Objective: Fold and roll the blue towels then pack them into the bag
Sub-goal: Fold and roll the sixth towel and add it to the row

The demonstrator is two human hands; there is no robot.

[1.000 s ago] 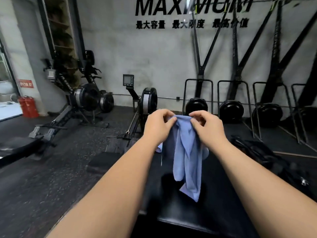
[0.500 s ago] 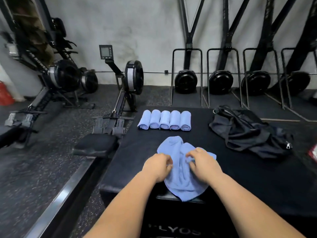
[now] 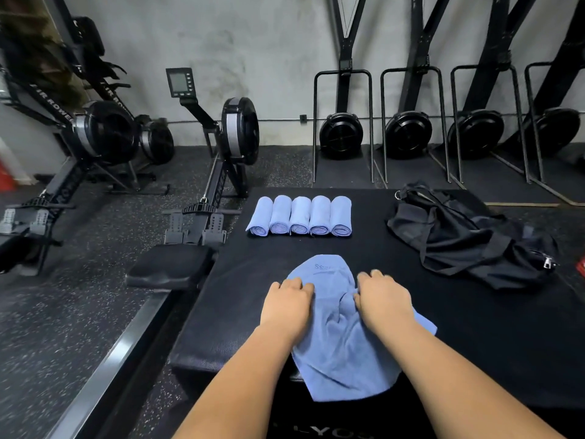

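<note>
Bare left grip (image 3: 286, 307) and right grip (image 3: 384, 299), bare forearms (image 3: 240, 375)

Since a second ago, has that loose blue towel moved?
Yes. The loose towel dropped from mid-air onto the black platform, this side of the rolled towels.
</note>
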